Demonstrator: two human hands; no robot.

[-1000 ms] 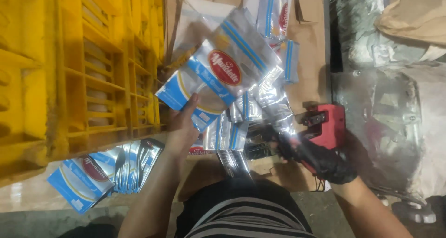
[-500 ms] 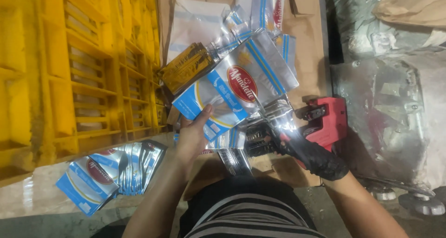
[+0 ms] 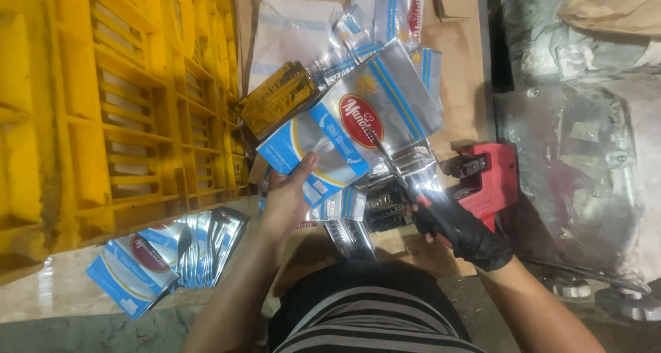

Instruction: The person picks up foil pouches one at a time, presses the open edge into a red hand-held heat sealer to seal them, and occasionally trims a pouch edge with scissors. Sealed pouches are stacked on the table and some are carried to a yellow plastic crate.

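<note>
The left hand grips one silver-and-blue pouch by its bottom edge. The gloved right hand is closed on the red sealer. Yellow crates crowd the left.

Yellow plastic crates stacked far left. Fanned pile of silver-blue pouches on floor below them. Brown cardboard up top, crumpled plastic sheeting right.

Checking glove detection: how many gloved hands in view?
1: right hand wears a black glove, by the red tool. Left hand, holding a silver-blue pouch, is bare.
</note>
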